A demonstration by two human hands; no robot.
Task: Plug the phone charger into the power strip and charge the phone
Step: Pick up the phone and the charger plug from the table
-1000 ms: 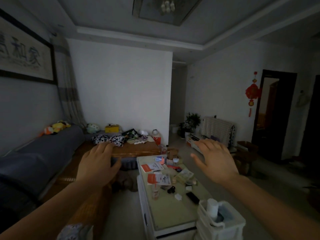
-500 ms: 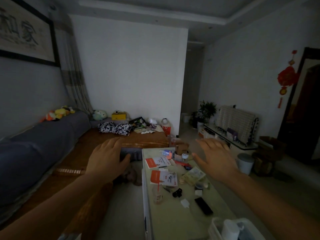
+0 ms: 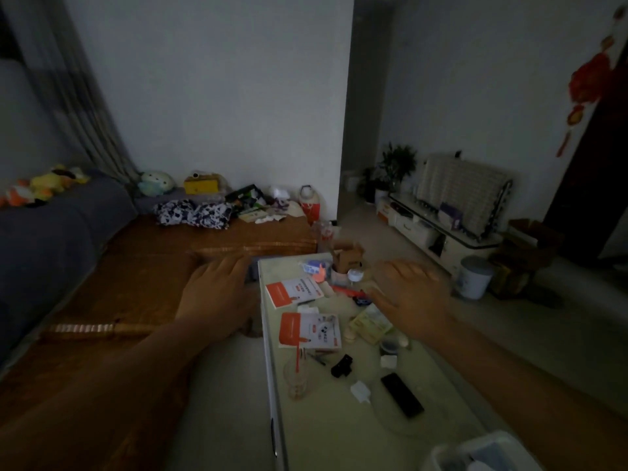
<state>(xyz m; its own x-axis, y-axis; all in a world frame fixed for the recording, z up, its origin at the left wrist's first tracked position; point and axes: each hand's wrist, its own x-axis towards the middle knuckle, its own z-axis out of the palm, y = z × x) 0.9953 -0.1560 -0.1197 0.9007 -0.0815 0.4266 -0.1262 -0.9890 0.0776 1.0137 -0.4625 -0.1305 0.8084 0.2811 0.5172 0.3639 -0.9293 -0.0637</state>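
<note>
A black phone (image 3: 402, 395) lies flat on the pale coffee table (image 3: 326, 433), near its right side. A small white charger plug (image 3: 361, 391) sits just left of the phone, with a thin cable curving around it. No power strip is visible to me. My left hand (image 3: 217, 292) hovers palm down left of the table, over the gap by the sofa. My right hand (image 3: 413, 297) hovers palm down above the table's far right part. Both hands are empty with fingers spread, well short of the phone.
Two red-and-white booklets (image 3: 307, 329), a black clip (image 3: 341, 365), a plastic cup (image 3: 296, 377) and small boxes clutter the table. A white basket (image 3: 475, 453) stands at the near right corner. A brown-matted sofa (image 3: 102, 266) runs on the left; a TV stand (image 3: 441, 229) on the right.
The view has tilted down and moved closer to the table. Both hands stay open and raised, now lower over the table's far end.
</note>
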